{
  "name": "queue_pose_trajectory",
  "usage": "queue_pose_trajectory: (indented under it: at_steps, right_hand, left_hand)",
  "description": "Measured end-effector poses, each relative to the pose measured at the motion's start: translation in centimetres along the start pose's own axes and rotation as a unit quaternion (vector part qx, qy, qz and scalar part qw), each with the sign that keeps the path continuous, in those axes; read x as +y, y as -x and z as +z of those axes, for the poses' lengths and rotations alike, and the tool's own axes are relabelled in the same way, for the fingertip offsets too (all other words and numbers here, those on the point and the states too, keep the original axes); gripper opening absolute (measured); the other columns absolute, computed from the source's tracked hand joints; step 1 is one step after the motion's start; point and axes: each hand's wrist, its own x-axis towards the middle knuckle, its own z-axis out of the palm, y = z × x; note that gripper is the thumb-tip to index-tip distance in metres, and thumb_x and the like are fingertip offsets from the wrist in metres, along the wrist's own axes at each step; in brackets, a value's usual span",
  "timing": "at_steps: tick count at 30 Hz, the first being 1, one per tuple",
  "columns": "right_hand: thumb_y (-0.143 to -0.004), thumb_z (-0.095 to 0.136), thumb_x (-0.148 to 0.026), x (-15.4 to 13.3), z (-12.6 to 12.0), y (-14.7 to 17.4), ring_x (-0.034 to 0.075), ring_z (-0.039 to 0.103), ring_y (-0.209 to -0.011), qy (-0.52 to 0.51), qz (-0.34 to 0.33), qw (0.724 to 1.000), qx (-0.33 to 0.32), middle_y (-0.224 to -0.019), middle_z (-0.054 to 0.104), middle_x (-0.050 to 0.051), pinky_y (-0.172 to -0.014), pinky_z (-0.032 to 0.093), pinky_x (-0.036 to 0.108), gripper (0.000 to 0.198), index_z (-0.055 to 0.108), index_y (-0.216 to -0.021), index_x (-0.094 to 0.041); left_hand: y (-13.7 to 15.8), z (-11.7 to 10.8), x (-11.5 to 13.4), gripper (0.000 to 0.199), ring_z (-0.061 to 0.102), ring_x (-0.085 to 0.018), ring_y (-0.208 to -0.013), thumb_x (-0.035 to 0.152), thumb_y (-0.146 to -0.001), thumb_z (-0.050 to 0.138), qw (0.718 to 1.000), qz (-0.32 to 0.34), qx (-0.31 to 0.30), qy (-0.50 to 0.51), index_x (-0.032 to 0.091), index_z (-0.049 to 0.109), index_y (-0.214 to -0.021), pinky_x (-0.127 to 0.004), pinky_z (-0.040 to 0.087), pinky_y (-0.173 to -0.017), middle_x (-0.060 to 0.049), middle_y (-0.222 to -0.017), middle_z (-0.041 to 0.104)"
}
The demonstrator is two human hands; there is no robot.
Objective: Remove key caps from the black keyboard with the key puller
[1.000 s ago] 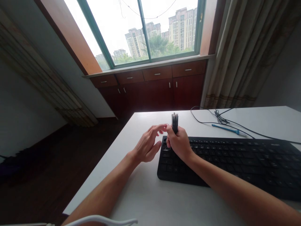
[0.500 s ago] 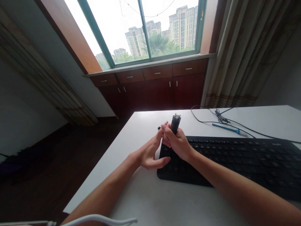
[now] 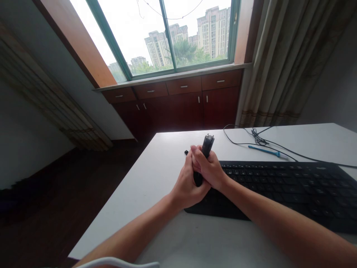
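Observation:
My right hand (image 3: 209, 167) is closed round a black cylinder (image 3: 207, 145). Its notched, metallic-looking top end sticks up out of the fist, tilted slightly right. My left hand (image 3: 188, 184) is wrapped against the right hand from the left, with its thumb across below. A dark part, seemingly the cylinder's lower end, shows between the two hands; the fingers hide most of it. Both hands are over the left end of a black keyboard (image 3: 279, 182). A small black piece (image 3: 186, 152) lies on the white table (image 3: 150, 175) just beyond my left hand.
A slim blue stick-like tool (image 3: 263, 151) lies behind the keyboard. Near it is a bundled black cable (image 3: 258, 137). A white curved strip or cord (image 3: 119, 262) crosses the bottom edge. Red-brown cabinets (image 3: 173, 111) stand beyond the table under a window.
My left hand has moved right and closed in round the right hand and the cylinder; its thumb was spread apart before. The view has shifted slightly.

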Motion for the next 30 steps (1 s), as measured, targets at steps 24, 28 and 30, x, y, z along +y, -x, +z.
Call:
queue_pose_trajectory:
  at_steps: [24, 28, 30]
  right_hand:
    - [-0.091, 0.069, -0.045, 0.7, -0.1, -0.3, 0.007, 0.029, -0.047, 0.014, 0.008, 0.999, 0.039, -0.051, 0.036, -0.008, -0.045, 0.025, 0.025, 0.046, 0.043, -0.062, -0.021]
    - [-0.092, 0.068, -0.043, 0.7, 0.1, -0.2, 0.008, 0.031, -0.046, 0.023, 0.01, 0.999, 0.033, -0.051, 0.037, -0.008, -0.045, 0.026, 0.024, 0.044, 0.045, -0.062, -0.021]
    - [-0.093, 0.065, -0.045, 0.6, 0.1, -0.4, 0.007, 0.031, -0.043, 0.016, 0.018, 0.999, 0.031, -0.049, 0.035, -0.008, -0.043, 0.025, 0.025, 0.048, 0.041, -0.059, -0.021]
  left_hand:
    - [-0.7, -2.0, -2.2, 0.113, 0.025, -0.04, -0.155, 0.012, -0.074, 0.067, 0.989, 0.08, -0.123, 0.003, 0.021, 0.001, -0.165, -0.054, 0.026, -0.129, -0.016, -0.167, 0.025]
    - [-0.3, -1.4, -1.6, 0.106, 0.019, -0.039, -0.156, 0.013, -0.072, 0.064, 0.994, 0.003, -0.082, 0.076, 0.021, 0.012, -0.165, -0.053, 0.016, -0.131, -0.013, -0.166, 0.029]
    - [-0.2, -1.2, -1.0, 0.097, 0.022, -0.037, -0.155, 0.018, -0.073, 0.061, 0.981, -0.061, -0.061, 0.172, 0.021, 0.023, -0.163, -0.051, 0.016, -0.131, -0.01, -0.163, 0.035]
